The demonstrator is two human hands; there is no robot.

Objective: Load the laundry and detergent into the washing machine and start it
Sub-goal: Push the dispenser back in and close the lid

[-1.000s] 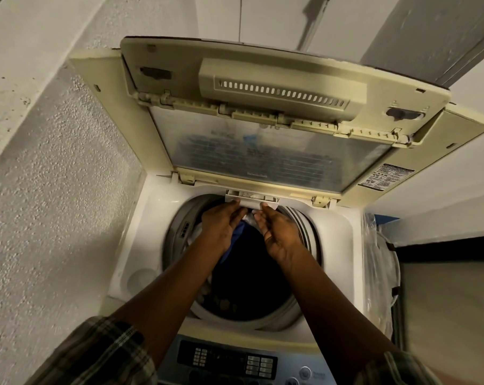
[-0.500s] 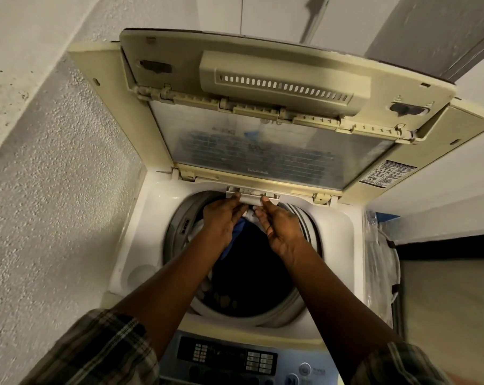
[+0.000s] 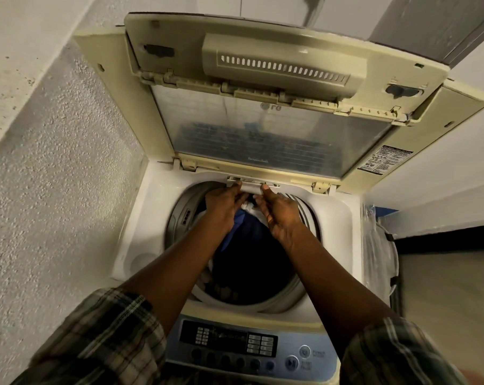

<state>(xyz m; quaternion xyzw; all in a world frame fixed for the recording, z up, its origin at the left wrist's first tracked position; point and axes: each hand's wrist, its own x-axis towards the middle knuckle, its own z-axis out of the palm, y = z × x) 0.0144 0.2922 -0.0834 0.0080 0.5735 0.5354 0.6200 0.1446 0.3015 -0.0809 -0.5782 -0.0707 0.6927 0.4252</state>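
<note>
A white top-loading washing machine (image 3: 338, 218) stands below me with its folding lid (image 3: 263, 140) raised. Blue and dark laundry (image 3: 245, 227) lies in the drum (image 3: 299, 290). A small white detergent drawer (image 3: 250, 187) sits at the back rim of the tub opening, nearly flush with it. My left hand (image 3: 224, 202) and my right hand (image 3: 279, 211) reach over the drum, each with fingertips pinched on the drawer's front edge. The drawer's inside is hidden.
The control panel (image 3: 229, 340) with buttons runs along the near edge, between my plaid sleeves. A rough plastered wall (image 3: 54, 190) presses close on the left. A clear plastic-wrapped object (image 3: 374, 245) stands against the machine's right side.
Both hands have moved toward the back of the machine with the drawer, which now sits further into its slot. The view has tilted slightly.
</note>
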